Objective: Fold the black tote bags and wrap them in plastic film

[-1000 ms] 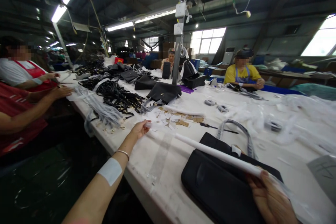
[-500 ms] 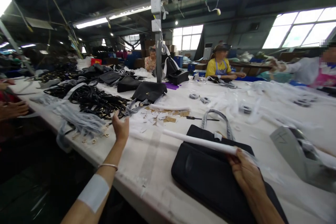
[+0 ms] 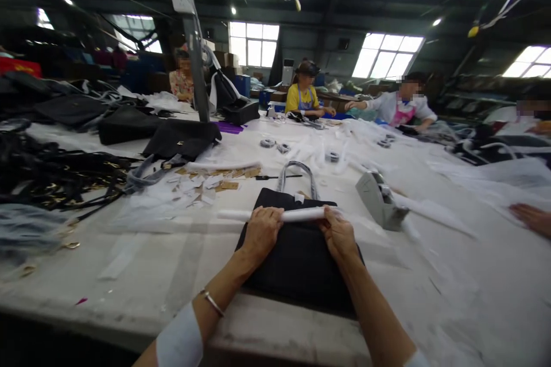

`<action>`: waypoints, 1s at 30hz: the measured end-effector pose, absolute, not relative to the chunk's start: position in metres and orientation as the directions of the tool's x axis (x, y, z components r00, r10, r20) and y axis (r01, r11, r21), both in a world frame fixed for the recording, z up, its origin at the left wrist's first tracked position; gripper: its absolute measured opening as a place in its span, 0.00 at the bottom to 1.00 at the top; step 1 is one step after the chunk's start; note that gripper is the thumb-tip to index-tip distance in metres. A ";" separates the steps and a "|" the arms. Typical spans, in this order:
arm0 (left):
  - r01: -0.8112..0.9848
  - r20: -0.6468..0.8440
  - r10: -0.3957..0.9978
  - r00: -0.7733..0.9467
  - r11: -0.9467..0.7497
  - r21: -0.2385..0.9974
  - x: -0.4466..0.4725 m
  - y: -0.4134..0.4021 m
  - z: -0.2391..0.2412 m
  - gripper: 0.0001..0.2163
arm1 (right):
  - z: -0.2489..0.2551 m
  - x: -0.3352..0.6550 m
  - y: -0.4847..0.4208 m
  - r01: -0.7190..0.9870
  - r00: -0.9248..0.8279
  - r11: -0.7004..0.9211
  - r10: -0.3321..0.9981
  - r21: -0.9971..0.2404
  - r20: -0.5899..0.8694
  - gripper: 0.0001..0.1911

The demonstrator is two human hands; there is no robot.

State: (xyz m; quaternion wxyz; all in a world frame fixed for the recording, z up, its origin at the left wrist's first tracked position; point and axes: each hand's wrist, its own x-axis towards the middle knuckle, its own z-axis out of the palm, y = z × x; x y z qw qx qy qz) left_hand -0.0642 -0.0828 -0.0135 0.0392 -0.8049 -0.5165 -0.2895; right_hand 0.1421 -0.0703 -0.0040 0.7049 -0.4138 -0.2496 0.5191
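Note:
A black handbag lies flat on the white table in front of me, its plastic-wrapped handle arching up at the far side. Across the bag's upper part runs a slim white foam roll. My left hand is closed over the roll's middle, fingers curled on top. At the roll's right end, my right hand pinches it between thumb and fingers. Both hands rest close above the bag; whether they press on it I cannot tell.
A grey tape dispenser stands right of the bag. To the left lie black straps, black bags and paper tags. A metal post rises behind. Co-workers sit across the table; another person's hand shows at right.
My left hand has come from the straps at left onto the foam roll. My right hand still holds the roll, which now sits lower over the bag. The view has turned right.

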 end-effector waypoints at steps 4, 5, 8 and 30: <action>0.879 0.615 0.737 0.279 -0.454 0.146 -0.064 -0.082 -0.025 0.18 | 0.002 0.168 -0.072 -0.331 0.343 0.068 0.938 -0.941 -0.053 0.21; 0.888 0.633 0.728 0.263 -0.440 0.137 -0.064 -0.083 -0.027 0.19 | 0.003 0.175 -0.072 -0.285 0.348 0.056 0.936 -0.957 -0.049 0.22; 0.882 0.593 0.758 0.272 -0.443 0.162 -0.064 -0.082 -0.033 0.18 | 0.004 0.197 -0.073 -0.090 0.350 0.017 0.937 -0.996 -0.016 0.24; 0.854 0.464 0.799 0.383 -0.497 0.152 -0.064 -0.088 -0.020 0.15 | -0.009 0.248 -0.120 0.266 0.347 -0.295 0.917 -0.918 -0.194 0.26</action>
